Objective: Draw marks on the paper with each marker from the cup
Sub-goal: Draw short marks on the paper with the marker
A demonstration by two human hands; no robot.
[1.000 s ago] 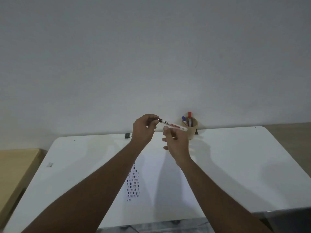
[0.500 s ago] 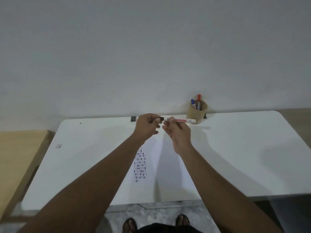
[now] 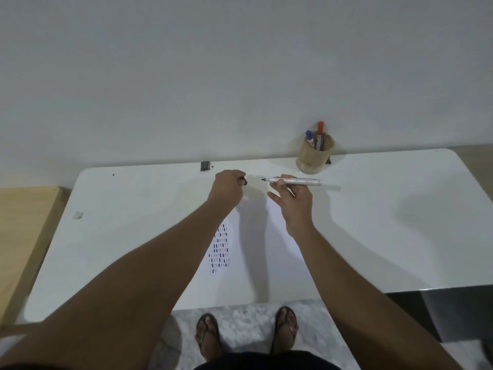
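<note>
My right hand holds an uncapped white marker level above the table, its black tip pointing left. My left hand is closed around the marker's black cap, a short gap from the tip. Below my hands lies a white sheet of paper with rows of small dark, blue and red marks on its left part. A tan cup stands at the table's back edge with a blue marker and a red marker upright in it.
The white table runs against a plain wall. A small black object sits at the back edge, a small grey tag at the left. A wooden surface adjoins on the left. My sandalled feet stand below the front edge.
The cap has come off the marker: my left hand drew it leftward while my right hand kept the body. The camera has tilted further down, showing the floor and feet.
</note>
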